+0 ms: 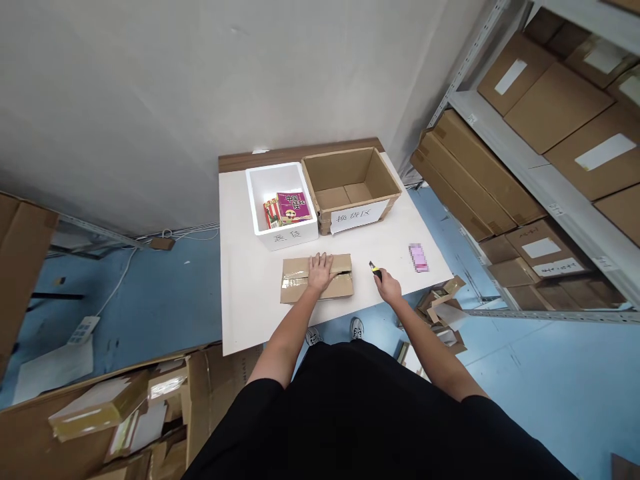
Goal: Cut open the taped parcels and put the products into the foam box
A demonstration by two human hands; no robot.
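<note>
Flatly, left hand (320, 271) on glossy-taped cardboard box (295, 279); right hand (389, 287) grips cutter (375, 271).

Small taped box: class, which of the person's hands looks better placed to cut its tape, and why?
The right, most likely. The right grip holds a utility knife, just right of the box. The left grip lies spread on top, with no tool, so it seems better suited to steadying.

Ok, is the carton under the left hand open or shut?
Partly open: the carton shows a dark gap at the right end of its top, though its flaps lie nearly flat beneath the left hand.
</note>
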